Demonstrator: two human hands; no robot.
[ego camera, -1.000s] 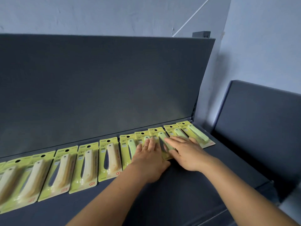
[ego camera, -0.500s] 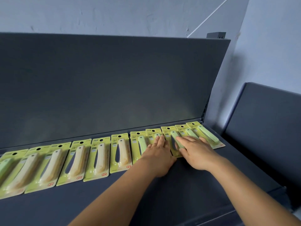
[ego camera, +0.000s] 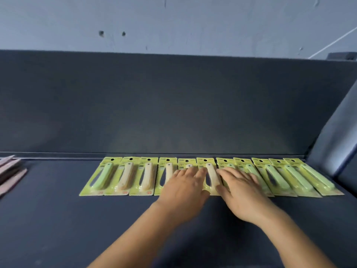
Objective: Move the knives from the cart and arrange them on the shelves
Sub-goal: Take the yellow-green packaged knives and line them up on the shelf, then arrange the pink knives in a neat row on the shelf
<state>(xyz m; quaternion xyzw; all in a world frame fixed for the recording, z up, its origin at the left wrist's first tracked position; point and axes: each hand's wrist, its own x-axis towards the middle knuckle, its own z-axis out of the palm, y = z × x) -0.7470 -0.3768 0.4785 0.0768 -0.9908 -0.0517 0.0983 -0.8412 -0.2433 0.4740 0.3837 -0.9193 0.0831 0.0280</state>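
Note:
Several knives in yellow-green blister packs lie side by side in a row (ego camera: 146,176) along the back of the dark shelf (ego camera: 58,219). The middle ones have cream handles; the leftmost and those on the right (ego camera: 297,178) have green handles. My left hand (ego camera: 183,188) lies flat with straight fingers on the packs near the middle of the row. Just to its right, my right hand (ego camera: 241,192) rests flat on the neighbouring packs. A cream-handled knife (ego camera: 211,175) shows between the two hands. Neither hand grips anything.
The shelf's dark back panel (ego camera: 173,105) rises right behind the row. Some reddish-brown flat items (ego camera: 9,175) sit at the shelf's far left. A second dark panel (ego camera: 336,144) stands at the right end. The grey wall is above.
The view has swung left. Both hands have slid leftward along the row, from the green-handled packs to the cream-handled ones in the middle.

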